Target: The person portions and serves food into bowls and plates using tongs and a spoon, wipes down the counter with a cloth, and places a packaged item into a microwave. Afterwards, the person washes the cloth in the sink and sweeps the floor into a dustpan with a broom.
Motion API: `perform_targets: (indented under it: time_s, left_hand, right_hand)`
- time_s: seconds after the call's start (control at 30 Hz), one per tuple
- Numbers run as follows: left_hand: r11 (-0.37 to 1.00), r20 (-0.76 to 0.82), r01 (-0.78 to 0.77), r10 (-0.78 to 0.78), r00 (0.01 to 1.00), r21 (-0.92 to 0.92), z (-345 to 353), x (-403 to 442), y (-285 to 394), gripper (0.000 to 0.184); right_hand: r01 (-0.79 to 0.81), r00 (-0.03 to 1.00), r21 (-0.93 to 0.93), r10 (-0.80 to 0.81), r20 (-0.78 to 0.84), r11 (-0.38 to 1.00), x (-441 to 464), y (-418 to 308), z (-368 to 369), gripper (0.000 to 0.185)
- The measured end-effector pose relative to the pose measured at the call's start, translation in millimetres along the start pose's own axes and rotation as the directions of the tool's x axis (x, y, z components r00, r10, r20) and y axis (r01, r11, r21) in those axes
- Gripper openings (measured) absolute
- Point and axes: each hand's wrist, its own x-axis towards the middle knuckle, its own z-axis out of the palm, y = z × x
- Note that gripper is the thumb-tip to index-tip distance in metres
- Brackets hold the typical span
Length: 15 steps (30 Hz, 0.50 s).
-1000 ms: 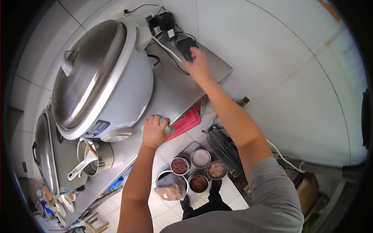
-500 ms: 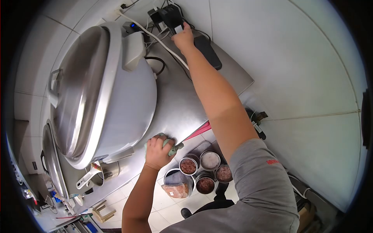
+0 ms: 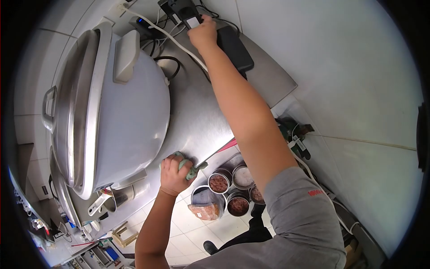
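At the edge of the worktop (image 3: pixel 192 112), a soft cloth (image 3: pixel 190 173); towards the far end, a boxy device (image 3: pixel 182 12)

The green cloth lies bunched beneath the left hand (image 3: pixel 174 174), fingers curled closed over it, near the large cooker (image 3: pixel 134 98). It looks light and limp, apt to crumple, so a palmful gathered at the middle should hold best. The right hand (image 3: pixel 204 32) is partly curled at the lower end of the black boxy device; whether it grips or merely touches, I cannot tell. That casing looks stiff, perhaps smooth, and best held around its body.
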Motion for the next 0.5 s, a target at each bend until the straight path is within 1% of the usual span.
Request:
perform_targets:
  time_s: [0.07,0.13,0.17,0.2,0.27,0.33,0.4,0.5]
  left_hand:
    - [1.000,-0.002,0.005,-0.005,1.000,-0.002,-0.1,0.2,0.7,0.047]
    - [1.000,0.002,0.015,-0.015,1.000,-0.004,-0.6,0.5,0.4,0.047]
    - [1.000,0.011,0.022,-0.022,1.000,-0.008,-1.0,-0.2,0.9,0.046]
    - [0.999,0.019,0.029,-0.029,0.999,-0.012,-1.5,-0.6,1.3,0.046]
    - [0.999,0.023,0.033,-0.033,0.999,-0.022,-2.4,0.2,1.8,0.046]
    - [0.999,0.027,0.035,-0.035,0.999,-0.023,-3.3,-1.6,1.1,0.047]
    - [0.999,0.027,0.028,-0.028,0.999,-0.022,-2.4,-2.6,0.5,0.048]
    - [0.999,0.041,0.027,-0.025,0.999,-0.043,-5.5,-2.3,1.3,0.049]
  right_hand:
    - [0.064,0.998,-0.028,-0.064,-0.006,0.998,-14.0,-13.7,-23.1,0.049]
    - [0.224,0.971,0.133,-0.210,-0.115,0.965,-41.3,-15.7,-36.4,0.047]
    - [0.130,0.991,0.295,-0.126,-0.035,0.946,-66.7,-27.2,-51.5,0.042]
    - [0.022,0.997,0.441,-0.053,0.058,0.897,-97.3,-41.0,-66.9,0.037]
    - [-0.053,0.993,0.478,-0.005,0.119,0.877,-156.5,-35.1,-73.3,0.023]
    - [-0.300,0.928,0.391,0.172,0.329,0.870,-209.4,-40.7,-87.5,0.017]
    - [-0.456,0.849,0.337,0.289,0.442,0.824,-250.8,-40.3,-98.6,0.014]
    - [-0.484,0.835,0.378,0.287,0.469,0.790,-292.4,-24.9,-111.7,0.012]
